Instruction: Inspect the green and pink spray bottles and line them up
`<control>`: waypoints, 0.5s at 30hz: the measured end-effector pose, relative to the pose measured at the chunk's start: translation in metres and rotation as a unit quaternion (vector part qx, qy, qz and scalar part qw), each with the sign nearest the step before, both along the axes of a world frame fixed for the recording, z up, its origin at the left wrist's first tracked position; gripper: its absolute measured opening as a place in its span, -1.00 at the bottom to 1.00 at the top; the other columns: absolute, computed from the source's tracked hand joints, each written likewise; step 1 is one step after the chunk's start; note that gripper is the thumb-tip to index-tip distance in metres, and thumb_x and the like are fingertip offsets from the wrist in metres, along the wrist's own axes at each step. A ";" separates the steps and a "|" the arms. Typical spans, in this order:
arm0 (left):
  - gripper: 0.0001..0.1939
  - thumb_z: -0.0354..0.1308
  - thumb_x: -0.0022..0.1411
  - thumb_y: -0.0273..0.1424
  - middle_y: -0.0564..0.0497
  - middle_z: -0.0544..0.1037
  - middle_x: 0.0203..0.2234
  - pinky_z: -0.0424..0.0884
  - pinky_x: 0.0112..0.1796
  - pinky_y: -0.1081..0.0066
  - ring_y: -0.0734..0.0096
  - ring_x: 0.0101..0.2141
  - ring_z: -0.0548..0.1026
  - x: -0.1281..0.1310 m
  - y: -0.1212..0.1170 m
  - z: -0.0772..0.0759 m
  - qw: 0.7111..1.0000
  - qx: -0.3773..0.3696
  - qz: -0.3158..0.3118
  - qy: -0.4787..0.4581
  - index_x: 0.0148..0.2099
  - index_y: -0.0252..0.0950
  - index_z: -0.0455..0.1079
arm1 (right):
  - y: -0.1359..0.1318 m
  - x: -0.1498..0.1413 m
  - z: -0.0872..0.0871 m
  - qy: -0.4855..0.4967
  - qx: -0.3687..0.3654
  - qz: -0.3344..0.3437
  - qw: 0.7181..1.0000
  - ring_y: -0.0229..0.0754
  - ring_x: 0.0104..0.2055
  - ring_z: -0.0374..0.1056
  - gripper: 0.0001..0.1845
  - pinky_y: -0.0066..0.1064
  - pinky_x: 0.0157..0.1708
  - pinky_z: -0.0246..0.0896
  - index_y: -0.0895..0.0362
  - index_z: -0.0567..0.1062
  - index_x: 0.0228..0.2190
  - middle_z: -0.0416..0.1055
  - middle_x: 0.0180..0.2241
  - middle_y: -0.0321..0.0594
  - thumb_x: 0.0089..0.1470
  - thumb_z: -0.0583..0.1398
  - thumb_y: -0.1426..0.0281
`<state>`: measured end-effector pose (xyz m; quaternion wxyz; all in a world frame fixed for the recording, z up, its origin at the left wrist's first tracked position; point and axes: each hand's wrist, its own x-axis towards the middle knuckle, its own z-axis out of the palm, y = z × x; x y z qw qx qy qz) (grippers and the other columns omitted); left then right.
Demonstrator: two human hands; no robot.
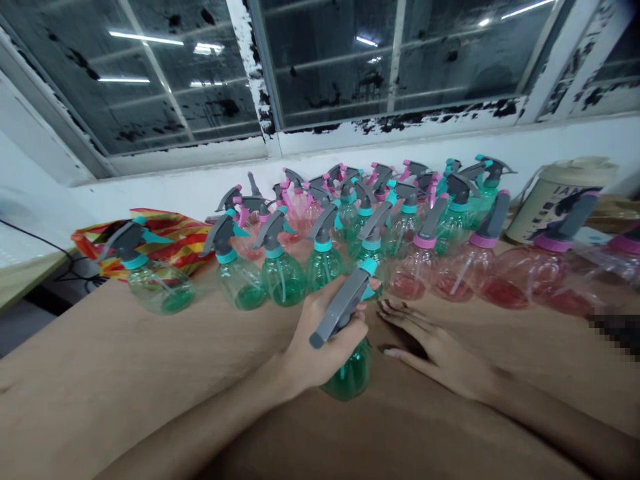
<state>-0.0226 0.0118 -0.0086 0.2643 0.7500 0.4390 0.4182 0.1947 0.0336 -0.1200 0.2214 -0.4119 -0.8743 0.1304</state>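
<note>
My left hand (320,340) is wrapped round the neck of a green spray bottle (350,370) with a grey trigger and teal collar, holding it upright on the brown table (125,373). My right hand (430,343) lies flat on the table just right of that bottle, fingers stretched out and apart, holding nothing. Right behind both hands stand several green spray bottles (283,273) and pink spray bottles (467,270) in rows.
One green bottle (157,283) stands alone at the left. A red and yellow striped bag (175,240) lies behind it. A cream canister (550,197) stands at the back right. A white wall and dirty window run along the far side.
</note>
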 end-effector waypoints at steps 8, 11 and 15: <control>-0.79 0.00 0.04 -0.50 0.06 0.46 -0.48 0.42 -0.38 0.38 0.41 -0.49 0.43 -0.004 -0.001 0.001 1.000 0.018 -0.014 0.002 -0.25 -0.21 0.37 | 0.000 0.000 0.000 -0.008 0.000 -0.001 1.000 -0.05 0.28 -0.04 -0.33 -0.06 0.23 -0.06 0.07 0.11 0.22 0.05 0.26 -0.15 0.15 0.07 0.09; -0.83 -0.01 0.04 -0.50 0.08 0.44 -0.49 0.38 -0.42 0.40 0.43 -0.51 0.41 -0.005 -0.001 0.002 0.999 0.029 -0.011 0.014 -0.30 -0.20 0.34 | 0.001 0.000 -0.001 -0.007 0.002 -0.002 1.000 -0.05 0.28 -0.03 -0.33 -0.05 0.23 -0.04 0.07 0.11 0.22 0.07 0.25 -0.15 0.16 0.07 0.09; -0.82 -0.02 0.02 -0.55 0.10 0.43 -0.47 0.37 -0.39 0.43 0.45 -0.47 0.40 -0.005 0.000 0.005 0.998 0.052 -0.018 0.013 -0.35 -0.19 0.32 | 0.001 0.000 -0.002 -0.014 0.010 0.004 1.000 -0.06 0.28 -0.03 -0.32 -0.06 0.22 -0.04 0.07 0.08 0.23 0.07 0.25 -0.15 0.16 0.06 0.09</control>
